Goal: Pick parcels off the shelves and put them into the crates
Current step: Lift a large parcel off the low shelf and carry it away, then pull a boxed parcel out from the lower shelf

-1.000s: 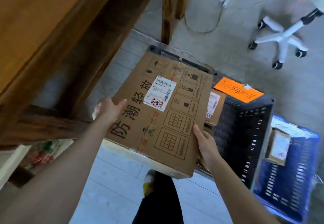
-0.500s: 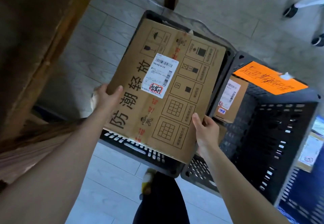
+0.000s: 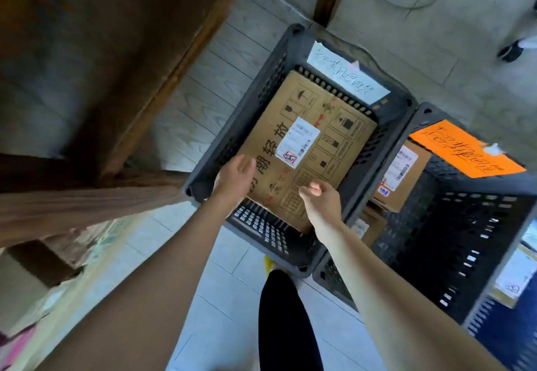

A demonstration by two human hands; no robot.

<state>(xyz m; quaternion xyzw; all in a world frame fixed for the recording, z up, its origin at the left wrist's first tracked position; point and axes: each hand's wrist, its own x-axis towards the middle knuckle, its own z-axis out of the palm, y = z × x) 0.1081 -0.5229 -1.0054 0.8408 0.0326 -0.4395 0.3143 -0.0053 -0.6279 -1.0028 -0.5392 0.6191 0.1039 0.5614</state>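
Parcel lowered into crate, left hand relaxed

A cable loops across the tiled floor

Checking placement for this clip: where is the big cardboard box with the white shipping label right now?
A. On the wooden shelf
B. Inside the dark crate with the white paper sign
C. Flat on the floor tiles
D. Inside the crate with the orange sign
B: the cardboard box lies within the walls of the dark crate, whose far rim carries the white paper sign. The orange sign is on the neighbouring crate.
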